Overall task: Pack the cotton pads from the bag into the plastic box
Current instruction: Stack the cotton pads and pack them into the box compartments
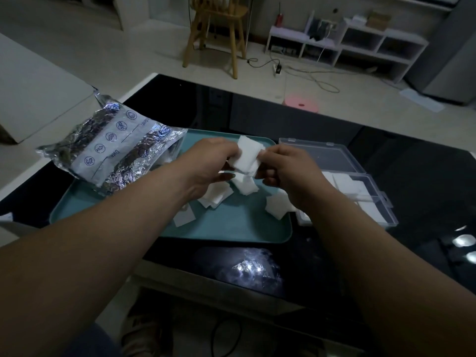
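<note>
Left hand [208, 161] and right hand [286, 168] together pinch a small stack of soft, square white cotton pads [247, 155], raised above the teal rounded-rectangle plastic tray [231, 228]. Loose fibrous pads [216, 195] lie scattered flat on the tray under the hands. Crinkled silver foil bag [113, 143] with printed white label rests on the tray's left edge, mouth toward the tray. Clear hinged plastic box [360, 191] sits just right of the tray, lid open, pads inside. All on a glossy black tabletop [412, 163].
</note>
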Tool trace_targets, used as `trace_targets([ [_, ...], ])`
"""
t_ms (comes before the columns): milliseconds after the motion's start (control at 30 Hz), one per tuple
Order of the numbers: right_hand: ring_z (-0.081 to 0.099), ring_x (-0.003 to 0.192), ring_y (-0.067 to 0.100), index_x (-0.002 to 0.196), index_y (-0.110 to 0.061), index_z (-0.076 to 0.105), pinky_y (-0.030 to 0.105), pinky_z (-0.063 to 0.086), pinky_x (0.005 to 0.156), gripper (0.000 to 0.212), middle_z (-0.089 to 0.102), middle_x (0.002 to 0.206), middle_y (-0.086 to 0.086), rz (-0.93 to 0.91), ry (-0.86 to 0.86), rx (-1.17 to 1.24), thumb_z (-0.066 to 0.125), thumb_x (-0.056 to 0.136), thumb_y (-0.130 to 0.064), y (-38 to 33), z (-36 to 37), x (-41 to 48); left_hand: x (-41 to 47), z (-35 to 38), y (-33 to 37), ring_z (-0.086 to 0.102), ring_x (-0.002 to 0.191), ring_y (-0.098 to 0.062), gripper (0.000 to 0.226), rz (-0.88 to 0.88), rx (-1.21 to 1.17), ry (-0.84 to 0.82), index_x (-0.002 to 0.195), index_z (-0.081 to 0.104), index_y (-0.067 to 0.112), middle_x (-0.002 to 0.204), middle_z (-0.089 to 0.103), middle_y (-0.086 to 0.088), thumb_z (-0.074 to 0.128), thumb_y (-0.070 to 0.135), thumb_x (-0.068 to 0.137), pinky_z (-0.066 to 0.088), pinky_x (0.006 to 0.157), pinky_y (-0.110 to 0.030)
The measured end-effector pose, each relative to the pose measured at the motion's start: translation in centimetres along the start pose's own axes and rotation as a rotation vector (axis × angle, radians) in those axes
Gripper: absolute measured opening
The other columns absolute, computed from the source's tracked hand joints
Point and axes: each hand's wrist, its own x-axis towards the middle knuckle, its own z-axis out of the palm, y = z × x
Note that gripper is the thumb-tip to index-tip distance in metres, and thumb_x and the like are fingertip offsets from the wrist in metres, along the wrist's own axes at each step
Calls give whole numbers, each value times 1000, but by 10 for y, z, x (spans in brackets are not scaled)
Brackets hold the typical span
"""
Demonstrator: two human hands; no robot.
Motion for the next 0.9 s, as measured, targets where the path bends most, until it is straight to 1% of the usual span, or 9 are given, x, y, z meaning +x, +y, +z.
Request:
trace_targets([
  [133, 71, 70, 24, 97, -6, 68, 31, 57, 63, 10, 74, 83, 14, 12, -45, 36, 63, 102, -13, 0, 5, -4, -2, 5, -4, 67, 85, -27, 6, -16, -22, -20, 100, 61, 10, 100, 68, -18, 60, 6, 96, 60, 65, -29],
  [267, 70, 71, 23, 110, -1, 68, 34, 59, 66, 24, 74, 87, 16, 26, -87, 76, 57, 106, -22, -2, 10, -7, -2, 7, -7, 69, 82, -27, 9, 5, -12, 51, 98, 56, 11, 105, 66, -20, 59, 3, 96, 61, 62, -29],
  [433, 72, 63, 13, 92, -12, 66, 37, 61, 61, 8, 75, 78, 5, -186, 50, -368, 67, 97, -18, -2, 15, -13, -9, 14, -5, 71, 95, -22, 40, 182, 239, -42, 140, 44, 39, 114, 66, -3, 52, 28, 102, 62, 80, -42],
  [500, 74, 70, 14, 88, -16, 71, 39, 63, 69, 9, 76, 79, 1, -280, 53, -443, 66, 95, -18, -6, 16, -18, -12, 17, -5, 69, 87, -19, 34, 172, 194, -154, 138, 47, 37, 107, 68, 0, 48, 42, 105, 58, 79, -38],
  [567, 73, 80, 7, 93, -22, 76, 27, 60, 73, 10, 78, 86, -6, -329, -9, -410, 67, 97, -22, -10, 16, -27, -11, 16, -3, 60, 73, -18, 36, 59, -18, -225, 134, 54, 21, 100, 65, -5, 47, 43, 106, 52, 68, -35],
  [633, 68, 99, -2, 107, -29, 74, 20, 53, 83, 12, 75, 105, -13, -364, -36, -416, 71, 96, -34, -11, 12, -35, -9, 9, 1, 57, 67, -15, 45, -52, -224, -249, 136, 56, 9, 103, 62, -11, 49, 42, 106, 50, 61, -30],
  [700, 59, 116, -3, 111, -31, 65, 20, 47, 94, 30, 67, 124, -18, -445, -35, -519, 78, 89, -45, -10, 6, -40, -9, 2, 3, 58, 66, -14, 42, -140, -348, -313, 125, 63, 12, 98, 60, -10, 54, 46, 103, 53, 59, -27],
  [800, 61, 108, 2, 104, -24, 53, 14, 48, 82, 45, 63, 124, -11, -501, -121, -606, 87, 79, -41, -5, 5, -45, -18, 5, 6, 55, 68, -16, 40, -197, -411, -504, 100, 66, 16, 85, 57, -6, 52, 54, 101, 52, 51, -24],
  [900, 67, 98, 9, 104, -16, 53, 27, 58, 79, 42, 63, 112, -5, -520, -127, -596, 87, 81, -26, -1, 5, -46, -22, 10, 5, 58, 67, -14, 48, -214, -395, -606, 115, 59, 15, 88, 63, -5, 46, 58, 100, 52, 49, -24],
])
